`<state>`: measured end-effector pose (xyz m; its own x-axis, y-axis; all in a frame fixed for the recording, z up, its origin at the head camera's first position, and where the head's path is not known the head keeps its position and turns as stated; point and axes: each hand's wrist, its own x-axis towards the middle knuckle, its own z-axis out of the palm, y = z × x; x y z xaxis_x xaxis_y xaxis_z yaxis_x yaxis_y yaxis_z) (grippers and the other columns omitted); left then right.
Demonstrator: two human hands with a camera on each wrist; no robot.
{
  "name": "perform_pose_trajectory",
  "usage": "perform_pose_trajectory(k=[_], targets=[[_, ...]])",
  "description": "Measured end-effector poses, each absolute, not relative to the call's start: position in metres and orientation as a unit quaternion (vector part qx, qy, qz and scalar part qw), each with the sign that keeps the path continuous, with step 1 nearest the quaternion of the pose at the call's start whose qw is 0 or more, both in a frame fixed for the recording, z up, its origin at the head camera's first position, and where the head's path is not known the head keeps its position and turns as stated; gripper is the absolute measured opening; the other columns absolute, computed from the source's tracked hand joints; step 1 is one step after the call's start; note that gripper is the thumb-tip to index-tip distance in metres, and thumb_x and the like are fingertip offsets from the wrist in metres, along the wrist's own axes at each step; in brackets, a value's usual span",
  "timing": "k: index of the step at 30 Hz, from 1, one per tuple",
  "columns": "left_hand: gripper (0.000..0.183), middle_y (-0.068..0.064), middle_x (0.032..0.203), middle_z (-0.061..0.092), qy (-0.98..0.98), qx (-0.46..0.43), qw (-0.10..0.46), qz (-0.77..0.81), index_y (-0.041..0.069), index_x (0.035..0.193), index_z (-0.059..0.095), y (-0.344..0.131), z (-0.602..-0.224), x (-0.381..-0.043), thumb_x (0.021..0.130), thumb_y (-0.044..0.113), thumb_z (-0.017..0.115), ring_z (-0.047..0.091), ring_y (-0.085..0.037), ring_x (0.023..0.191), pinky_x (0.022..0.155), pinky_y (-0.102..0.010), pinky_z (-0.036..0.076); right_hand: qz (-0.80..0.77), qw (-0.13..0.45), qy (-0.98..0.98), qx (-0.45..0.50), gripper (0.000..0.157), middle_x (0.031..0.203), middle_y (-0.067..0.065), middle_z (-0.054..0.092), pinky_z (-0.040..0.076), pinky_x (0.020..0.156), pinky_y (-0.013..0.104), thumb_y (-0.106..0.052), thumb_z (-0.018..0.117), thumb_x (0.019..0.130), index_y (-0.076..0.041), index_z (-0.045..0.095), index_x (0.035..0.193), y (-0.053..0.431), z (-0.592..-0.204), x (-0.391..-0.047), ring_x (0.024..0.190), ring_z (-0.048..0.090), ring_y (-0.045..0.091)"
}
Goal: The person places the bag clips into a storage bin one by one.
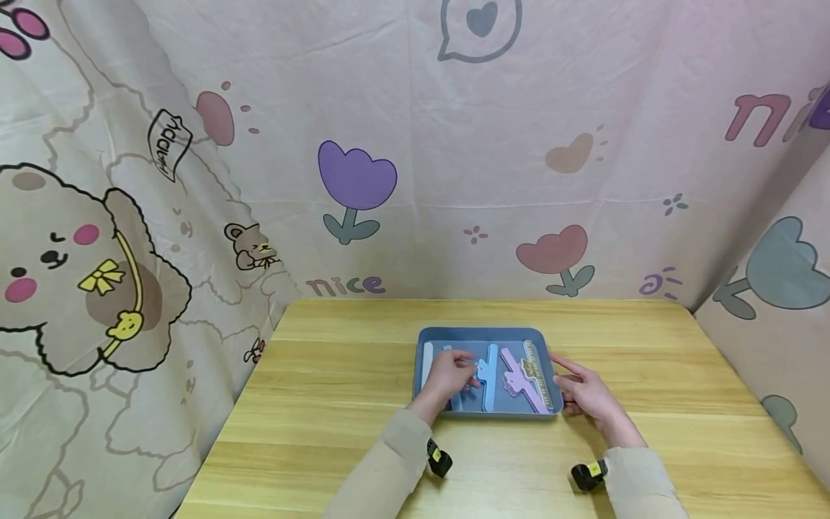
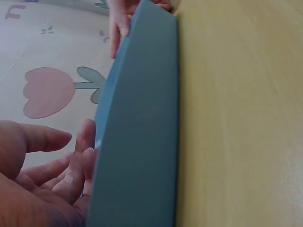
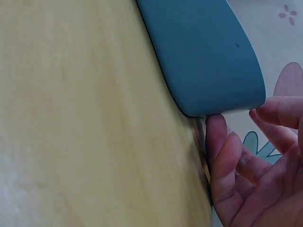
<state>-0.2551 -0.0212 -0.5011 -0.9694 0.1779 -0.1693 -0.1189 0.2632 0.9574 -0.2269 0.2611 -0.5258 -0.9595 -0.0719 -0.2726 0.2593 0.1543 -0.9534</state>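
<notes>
A blue rectangular tray (image 1: 489, 415) sits on the table with several long, flat bar-shaped pieces in it. My left hand (image 1: 452, 375) reaches over its left part, thumb and index finger apart in the left wrist view, the other fingers partly hidden behind the tray wall. Close to those fingertips lies a light blue clip-like bar (image 1: 491, 378) with a shaped tab. A darker blue bar (image 1: 457, 402) is partly covered by this hand. My right hand (image 1: 586, 393) touches the tray's right end with its fingertips, at the rim and low near the table.
Inside the tray are also a white bar (image 1: 427, 360) at the left, a purple bar (image 1: 527, 382) with a shaped tab, and a gold-patterned strip (image 1: 538, 375) at the right wall. A printed curtain (image 1: 428, 238) hangs behind the wooden table (image 1: 337, 375).
</notes>
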Motion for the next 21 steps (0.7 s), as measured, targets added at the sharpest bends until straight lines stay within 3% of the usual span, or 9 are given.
perform_pose_trajectory(k=[8,15,21], targets=[[0.032,-0.016,0.099,0.067,0.772,0.018,0.095,0.628,-0.006,0.124,0.061,-0.038,-0.491,-0.254,0.093,0.004,0.062,0.068,-0.020,0.070,0.067,-0.038,0.056,-0.640,0.123,0.755,0.069,0.057,0.117,0.023,0.063,0.053,0.054,0.032,-0.007,0.052,0.100,-0.011,0.034,0.153,0.259,-0.527,-0.227,0.072,0.064,0.020],[0.027,-0.008,0.092,0.062,0.780,0.018,0.063,0.622,-0.002,0.120,0.063,-0.058,-0.479,-0.253,0.095,0.006,0.061,0.066,-0.019,0.068,0.070,-0.045,0.056,-0.621,0.108,0.775,0.045,0.056,0.121,0.029,0.058,0.053,0.054,0.034,-0.005,0.050,0.100,-0.005,0.033,0.152,0.258,-0.525,-0.226,0.074,0.065,0.023],[0.024,-0.008,0.092,0.062,0.805,0.030,0.030,0.592,0.000,0.117,0.064,-0.081,-0.473,-0.253,0.095,0.008,0.062,0.064,-0.017,0.067,0.066,-0.040,0.056,-0.567,0.089,0.819,0.022,0.054,0.118,0.031,0.057,0.052,0.052,0.034,-0.002,0.052,0.098,0.000,0.036,0.149,0.257,-0.520,-0.226,0.071,0.061,0.022]])
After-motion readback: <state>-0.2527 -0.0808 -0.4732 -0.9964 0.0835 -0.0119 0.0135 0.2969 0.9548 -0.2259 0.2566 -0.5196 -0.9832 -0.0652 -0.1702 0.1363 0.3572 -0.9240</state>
